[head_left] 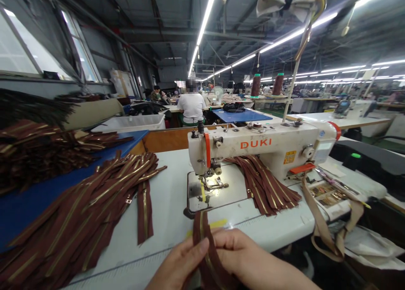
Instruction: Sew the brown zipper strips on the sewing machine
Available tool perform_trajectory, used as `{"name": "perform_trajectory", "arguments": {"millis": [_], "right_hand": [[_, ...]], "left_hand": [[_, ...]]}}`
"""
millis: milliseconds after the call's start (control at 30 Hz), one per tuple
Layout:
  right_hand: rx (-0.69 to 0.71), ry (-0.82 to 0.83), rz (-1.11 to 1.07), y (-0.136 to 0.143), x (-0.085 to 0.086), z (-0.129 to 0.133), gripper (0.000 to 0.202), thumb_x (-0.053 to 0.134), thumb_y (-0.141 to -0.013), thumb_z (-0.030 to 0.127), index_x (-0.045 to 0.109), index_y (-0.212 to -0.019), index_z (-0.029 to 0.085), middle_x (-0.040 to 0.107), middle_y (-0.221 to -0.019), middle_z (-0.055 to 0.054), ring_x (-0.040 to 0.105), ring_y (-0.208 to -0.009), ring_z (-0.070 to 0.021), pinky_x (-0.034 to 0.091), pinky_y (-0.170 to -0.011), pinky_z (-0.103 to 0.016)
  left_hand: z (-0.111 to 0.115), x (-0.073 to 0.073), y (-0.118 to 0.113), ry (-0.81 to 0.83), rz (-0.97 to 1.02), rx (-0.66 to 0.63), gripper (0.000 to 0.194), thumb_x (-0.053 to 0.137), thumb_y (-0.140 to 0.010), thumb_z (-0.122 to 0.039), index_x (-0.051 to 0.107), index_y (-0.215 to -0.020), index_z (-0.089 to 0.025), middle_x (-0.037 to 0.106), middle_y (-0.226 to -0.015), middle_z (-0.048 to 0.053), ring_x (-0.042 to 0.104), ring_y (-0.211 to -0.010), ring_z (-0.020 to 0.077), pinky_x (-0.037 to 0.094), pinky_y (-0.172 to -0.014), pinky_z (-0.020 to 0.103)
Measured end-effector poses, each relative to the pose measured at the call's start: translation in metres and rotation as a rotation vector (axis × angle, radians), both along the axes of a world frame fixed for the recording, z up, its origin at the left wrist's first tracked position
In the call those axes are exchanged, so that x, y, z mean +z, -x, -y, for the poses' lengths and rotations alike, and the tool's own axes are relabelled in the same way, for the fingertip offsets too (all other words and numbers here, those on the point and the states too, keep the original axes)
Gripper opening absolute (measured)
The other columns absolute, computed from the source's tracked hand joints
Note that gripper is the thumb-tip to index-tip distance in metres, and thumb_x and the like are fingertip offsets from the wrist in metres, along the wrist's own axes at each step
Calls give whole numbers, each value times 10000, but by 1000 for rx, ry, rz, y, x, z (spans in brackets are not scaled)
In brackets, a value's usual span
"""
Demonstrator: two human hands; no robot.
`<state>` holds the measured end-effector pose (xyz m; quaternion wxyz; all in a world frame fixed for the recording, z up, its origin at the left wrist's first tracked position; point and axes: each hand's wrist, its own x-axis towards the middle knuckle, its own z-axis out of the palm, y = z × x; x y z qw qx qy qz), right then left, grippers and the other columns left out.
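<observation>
At the table's front edge, my left hand pinches a brown zipper strip with a gold-coloured line of teeth. My right hand is closed at the strip's right side, its fingers partly behind it. The strip's upper end points toward the sewing machine, and its lower part hangs down out of view. Beyond the strip, the presser foot stands over the lit metal plate. A large pile of similar strips lies to the left, and a fanned bundle lies under the machine arm.
More strips are heaped on a blue surface at far left. An open tray of small metal parts and a hanging beige strap are at the right. A thread stand pole rises behind the machine. A person in white sits ahead.
</observation>
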<state>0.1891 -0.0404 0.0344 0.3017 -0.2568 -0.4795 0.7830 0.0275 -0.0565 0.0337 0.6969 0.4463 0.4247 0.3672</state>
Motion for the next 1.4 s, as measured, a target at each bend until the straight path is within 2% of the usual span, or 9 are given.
{"name": "perform_trajectory", "arguments": {"millis": [167,333,433,533,667,733,833,1033,1400], "right_hand": [[-121,89,-8,19,-12,-16,492,682,-674,592,646,-796,116,614,-624,-16,574,-521,-109,462,-584,-246],[-139,0,128,23,-32,-29,460,701,-628,566,623,-686,116,574,-557,1,540,-509,-118,427,-550,-246],[-257,-201,313,23,-37,-44,323,639,-723,434,605,-608,134,519,-520,33,446,-495,-81,332,-513,-210],[-353,-520,592,22,-34,-65,205,575,-774,243,635,-604,147,543,-559,30,468,-562,-92,318,-543,-211],[-392,-744,929,20,-27,-88,100,627,-738,185,676,-651,174,642,-670,12,545,-653,-123,342,-589,-219],[-382,-792,1008,20,-27,-94,82,645,-738,215,677,-669,187,671,-723,5,569,-683,-136,345,-598,-224],[-350,-860,1047,20,-28,-97,80,642,-751,242,672,-692,197,684,-754,1,589,-708,-147,343,-607,-230],[-305,-879,1059,18,-27,-103,69,611,-767,213,677,-760,193,687,-761,-14,588,-704,-149,346,-621,-232],[-265,-1114,1083,15,-33,-94,189,473,-870,165,639,-960,178,636,-915,-59,586,-853,-166,389,-726,-238]], "left_hand": [[-34,19,29,-96,-147,334,405,757,-629,-518,738,-821,-161,723,-838,73,628,-921,270,442,-909,362],[-79,24,51,-187,-305,301,407,686,-674,-532,717,-795,-145,722,-826,83,639,-863,252,477,-802,345],[-110,15,50,-266,-436,250,414,664,-677,-540,684,-709,-128,698,-708,81,639,-729,235,482,-674,326],[-143,5,43,-341,-506,260,372,702,-662,-500,656,-669,-131,665,-624,59,610,-615,204,464,-593,308],[-173,-4,38,-491,-652,301,279,645,-773,-414,650,-811,-138,674,-729,47,631,-669,192,499,-672,352],[-173,-11,40,-587,-758,347,209,622,-782,-339,645,-870,-151,679,-845,77,639,-808,233,488,-796,419],[-151,-23,40,-762,-883,342,215,571,-764,-266,647,-945,-176,656,-1041,107,565,-1059,296,387,-979,485],[-99,-41,29,-995,-989,87,291,462,-854,-264,634,-1071,-173,629,-1183,112,547,-1134,256,409,-1010,442],[-98,-45,32,-1117,-1183,15,354,469,-895,-319,565,-1212,-193,619,-1229,104,565,-1138,249,444,-992,427]]}}
